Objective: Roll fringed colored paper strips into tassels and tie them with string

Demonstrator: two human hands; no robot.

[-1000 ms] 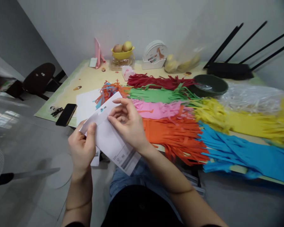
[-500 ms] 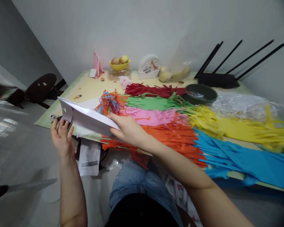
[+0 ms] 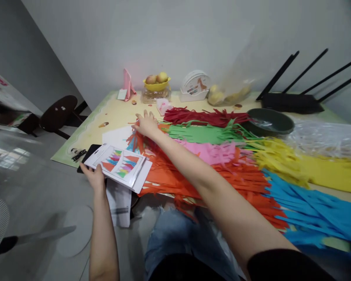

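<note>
We have the card (image 3: 123, 164) clamped in our left hand (image 3: 95, 176) at the table's (image 3: 93, 134) edge and the strips (image 3: 199, 134) laid out by colour, but the tassels (image 3: 137, 143) lie not yet grasped by our right hand (image 3: 148, 124), fingers apart, contact unclear.

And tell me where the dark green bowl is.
In the head view, the dark green bowl sits right of centre, in front of the black router and beside the red fringed strips.
</note>
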